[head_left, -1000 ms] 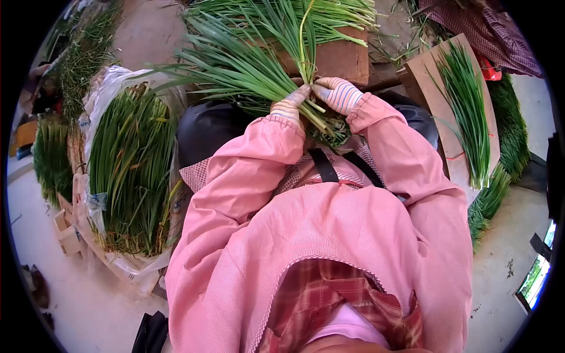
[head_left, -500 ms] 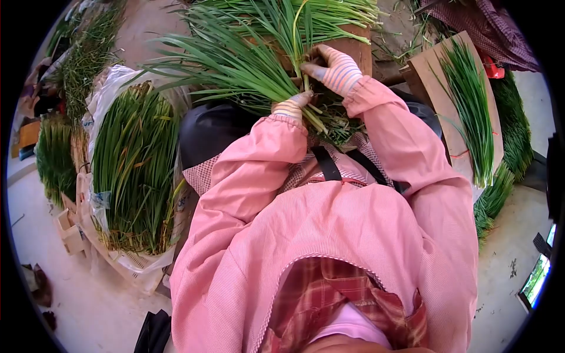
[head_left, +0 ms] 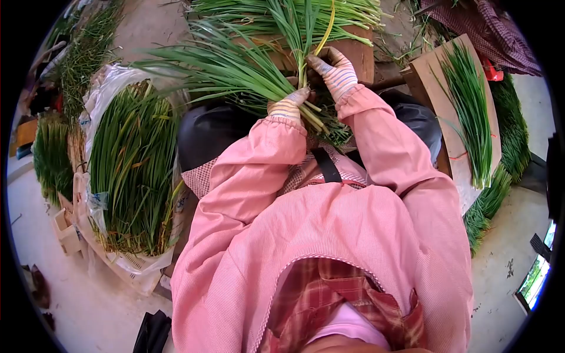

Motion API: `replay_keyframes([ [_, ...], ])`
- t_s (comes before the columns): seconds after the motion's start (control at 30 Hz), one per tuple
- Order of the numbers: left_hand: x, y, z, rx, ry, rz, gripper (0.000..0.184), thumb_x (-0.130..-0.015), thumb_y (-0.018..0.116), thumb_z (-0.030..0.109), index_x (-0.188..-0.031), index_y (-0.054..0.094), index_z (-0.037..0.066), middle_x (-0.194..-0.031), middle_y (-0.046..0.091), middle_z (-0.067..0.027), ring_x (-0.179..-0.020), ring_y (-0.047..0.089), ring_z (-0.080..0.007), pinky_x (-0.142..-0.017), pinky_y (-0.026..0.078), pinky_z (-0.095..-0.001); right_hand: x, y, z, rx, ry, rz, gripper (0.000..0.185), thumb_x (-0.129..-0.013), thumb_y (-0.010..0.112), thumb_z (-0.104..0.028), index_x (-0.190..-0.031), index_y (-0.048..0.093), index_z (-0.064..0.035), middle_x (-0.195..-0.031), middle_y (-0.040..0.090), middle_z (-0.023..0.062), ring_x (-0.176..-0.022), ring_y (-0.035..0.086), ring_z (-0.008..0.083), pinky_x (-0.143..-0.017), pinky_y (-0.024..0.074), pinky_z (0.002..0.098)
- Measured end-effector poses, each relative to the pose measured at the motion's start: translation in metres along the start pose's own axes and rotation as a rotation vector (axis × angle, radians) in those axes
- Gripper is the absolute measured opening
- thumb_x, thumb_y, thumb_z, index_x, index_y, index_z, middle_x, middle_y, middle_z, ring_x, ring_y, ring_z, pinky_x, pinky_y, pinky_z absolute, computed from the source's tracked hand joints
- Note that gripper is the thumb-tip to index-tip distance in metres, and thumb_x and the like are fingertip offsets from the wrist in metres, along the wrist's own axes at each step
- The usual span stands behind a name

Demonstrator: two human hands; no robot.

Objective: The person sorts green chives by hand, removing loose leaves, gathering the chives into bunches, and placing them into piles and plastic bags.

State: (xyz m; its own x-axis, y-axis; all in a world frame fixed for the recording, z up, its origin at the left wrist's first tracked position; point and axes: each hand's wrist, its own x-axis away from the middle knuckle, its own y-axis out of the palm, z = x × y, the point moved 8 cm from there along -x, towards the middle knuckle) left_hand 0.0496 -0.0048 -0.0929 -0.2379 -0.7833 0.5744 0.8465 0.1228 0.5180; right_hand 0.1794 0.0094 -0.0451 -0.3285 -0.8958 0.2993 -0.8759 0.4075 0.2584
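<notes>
My left hand (head_left: 287, 107), in a striped glove with bare fingertips, is closed around a bunch of garlic chives (head_left: 247, 76). The leaves fan out to the upper left, and the pale stem ends poke out below the hand. My right hand (head_left: 335, 72), gloved alike, pinches the base of a yellowed leaf (head_left: 327, 29) just above the left hand. Beside its fingertips, a smaller upright group of chives (head_left: 297, 35) rises from the left hand. The right fingertips partly hide their grip.
More chives (head_left: 353, 13) lie on a wooden board (head_left: 359, 59) ahead. At left, a plastic-lined basket (head_left: 126, 262) holds a large pile of chives (head_left: 132, 170). At right, a tied bundle (head_left: 471, 112) rests on cardboard (head_left: 438, 88), with more greens (head_left: 512, 123) beyond it. Trimmings (head_left: 335, 132) lie below my hands.
The yellowed leaf has swung right, away from the upright chives, with my right hand at its base. My right hand has shifted slightly left and down; the left keeps its hold.
</notes>
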Motion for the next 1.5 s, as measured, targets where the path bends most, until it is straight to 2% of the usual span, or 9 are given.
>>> replay_keyframes([
  [0.2,-0.01,-0.005,0.006,-0.036,-0.071,0.028,0.031,-0.069,0.062,-0.007,-0.098,0.053,0.0,-0.079,0.06,-0.0125,-0.062,0.06,-0.0229,-0.055,0.052,-0.0342,0.028,0.025,-0.015,0.054,-0.314,-0.353,0.018,-0.081,0.058,-0.009,-0.097,0.051,-0.0043,-0.085,0.057,0.0032,-0.073,0.052,0.0099,-0.067,0.0448,0.0229],
  [0.37,-0.017,-0.011,-0.002,-0.292,-0.206,0.072,0.032,-0.067,0.065,-0.005,-0.097,0.054,0.001,-0.076,0.06,-0.0107,-0.061,0.059,-0.0233,-0.054,0.051,-0.035,0.033,0.006,-0.008,0.059,-0.083,-0.315,0.021,-0.081,0.06,-0.019,-0.093,0.051,-0.0049,-0.08,0.057,0.0028,-0.071,0.052,0.0106,-0.062,0.0441,0.0237],
  [0.53,-0.005,-0.002,-0.002,0.006,0.004,-0.078,0.025,-0.068,0.063,-0.004,-0.091,0.057,0.0,-0.084,0.061,-0.0135,-0.064,0.059,-0.0242,-0.057,0.052,-0.0352,0.059,-0.02,-0.007,0.039,0.046,-0.243,0.025,-0.079,0.062,-0.023,-0.091,0.05,-0.0044,-0.077,0.058,0.0033,-0.066,0.053,0.0113,-0.059,0.0433,0.0227],
  [0.63,-0.012,0.002,-0.021,0.245,-0.194,-0.139,0.026,-0.068,0.062,-0.005,-0.094,0.056,-0.002,-0.087,0.061,-0.0154,-0.071,0.059,-0.0237,-0.062,0.052,-0.0331,0.064,-0.04,0.0,0.152,0.175,-0.184,0.022,-0.08,0.061,-0.02,-0.089,0.051,-0.004,-0.076,0.058,0.0034,-0.065,0.053,0.011,-0.059,0.043,0.0226],
  [0.8,-0.001,0.005,-0.009,0.277,-0.193,-0.058,0.023,-0.073,0.063,0.001,-0.093,0.054,-0.005,-0.089,0.059,-0.0156,-0.072,0.059,-0.0215,-0.063,0.053,-0.0271,0.055,-0.088,0.007,1.399,0.279,-0.33,0.05,-0.069,0.068,-0.035,-0.103,0.052,-0.0024,-0.089,0.059,0.0156,-0.083,0.056,0.0239,-0.075,0.0431,0.0312],
  [0.9,0.0,0.003,-0.013,0.187,-0.277,-0.066,0.024,-0.071,0.064,0.0,-0.092,0.054,-0.006,-0.087,0.059,-0.0155,-0.071,0.058,-0.0211,-0.062,0.054,-0.0274,0.041,-0.061,-0.028,1.243,-0.033,-0.121,0.05,-0.072,0.066,-0.034,-0.107,0.05,-0.0024,-0.096,0.058,0.0165,-0.09,0.054,0.0228,-0.079,0.0421,0.0284],
  [1.0,0.013,0.011,0.005,0.084,-0.07,-0.132,0.025,-0.07,0.064,-0.001,-0.093,0.054,-0.003,-0.085,0.06,-0.0133,-0.065,0.058,-0.0216,-0.056,0.052,-0.0281,0.027,-0.007,-0.02,0.631,-0.137,-0.339,0.048,-0.079,0.061,-0.024,-0.117,0.044,-0.0002,-0.103,0.056,0.0113,-0.09,0.052,0.0168,-0.079,0.0424,0.0285],
  [1.1,0.019,0.003,0.025,-0.071,-0.005,-0.099,0.03,-0.067,0.066,-0.002,-0.095,0.055,0.002,-0.082,0.061,-0.0115,-0.06,0.059,-0.0224,-0.048,0.049,-0.0289,0.024,0.021,0.005,0.199,0.159,-0.52,0.034,-0.082,0.058,-0.015,-0.111,0.05,0.0016,-0.093,0.059,0.0049,-0.084,0.051,0.0108,-0.075,0.0428,0.0254],
  [1.5,0.024,-0.028,0.034,-0.123,0.133,-0.004,0.037,-0.07,0.065,-0.003,-0.102,0.048,0.006,-0.078,0.059,-0.0134,-0.059,0.059,-0.0226,-0.047,0.051,-0.0335,-0.009,-0.022,-0.02,0.757,-0.279,-0.133,0.025,-0.081,0.059,-0.017,-0.099,0.057,-0.0002,-0.084,0.061,0.0035,-0.074,0.052,0.0098,-0.068,0.044,0.0242],
])
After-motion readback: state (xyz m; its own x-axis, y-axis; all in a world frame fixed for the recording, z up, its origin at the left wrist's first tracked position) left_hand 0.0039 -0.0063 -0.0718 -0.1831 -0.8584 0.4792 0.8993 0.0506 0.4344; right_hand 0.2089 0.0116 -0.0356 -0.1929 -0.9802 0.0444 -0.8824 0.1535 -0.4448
